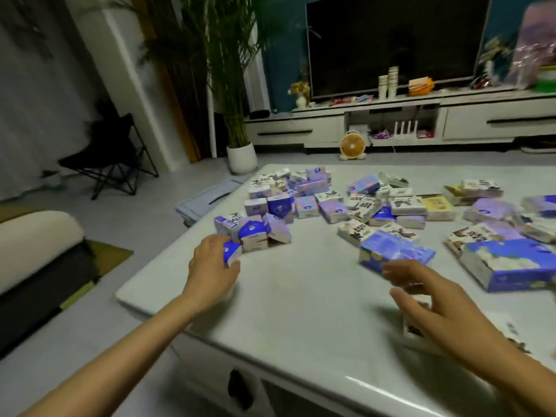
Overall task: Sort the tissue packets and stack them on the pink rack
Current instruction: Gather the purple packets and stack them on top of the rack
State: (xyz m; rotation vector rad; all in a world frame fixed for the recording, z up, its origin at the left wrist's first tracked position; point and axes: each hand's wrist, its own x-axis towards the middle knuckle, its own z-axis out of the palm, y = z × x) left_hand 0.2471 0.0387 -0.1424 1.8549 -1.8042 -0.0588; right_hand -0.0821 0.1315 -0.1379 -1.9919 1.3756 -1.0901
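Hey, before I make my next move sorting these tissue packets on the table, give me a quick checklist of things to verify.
1. Grip of the left hand on the small blue-and-white tissue packet: ok, fingers curl round it.
2. Hold of the right hand on the large blue tissue pack: not ok, fingers are spread and only reach its near edge.
3. Bare room on the glossy white table between the hands: ok.
4. Packets separated by kind: not ok, the mixed heap of packets lies jumbled.
5. The pink rack within reach: cannot tell, no rack shows plainly.
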